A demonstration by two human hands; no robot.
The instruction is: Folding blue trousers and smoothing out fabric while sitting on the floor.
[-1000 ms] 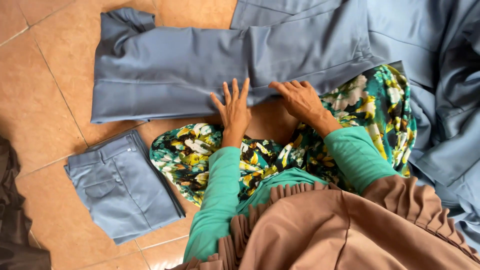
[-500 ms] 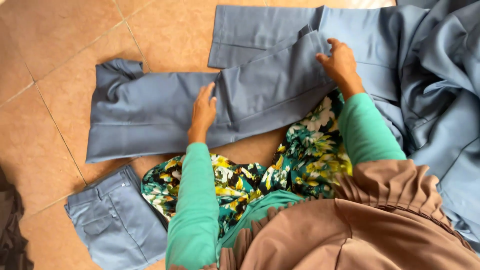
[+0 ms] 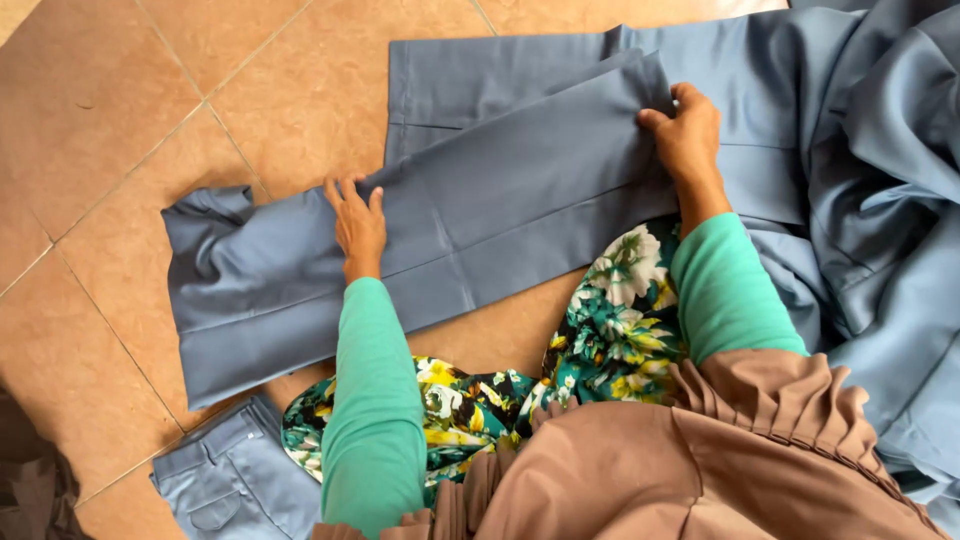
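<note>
We look down on a floor of large orange-brown tiles [image 3: 130, 110], their pale grout lines running diagonally across the view. On it lies a long pair of blue-grey trousers [image 3: 480, 215], spread flat from the lower left up toward the upper right, with a crease line along the leg.

Our left hand [image 3: 358, 222] rests palm down on the middle of the trousers, fingers together and flat on the cloth. Our right hand [image 3: 688, 135] is at the upper right end, its thumb and fingers pinched on the edge of the folded leg. Both arms wear green sleeves.

Under that leg another blue-grey panel [image 3: 470, 85] lies flat on the tiles. To the right a loose heap of the same blue-grey fabric [image 3: 880, 190] covers the floor. Near the lower left edge sits a small folded blue-grey garment [image 3: 235, 480] with a pocket, and just beside it a dark cloth [image 3: 30, 480]. A floral green cloth [image 3: 610, 330] and a pleated brown garment [image 3: 640, 460] fill the foreground.
</note>
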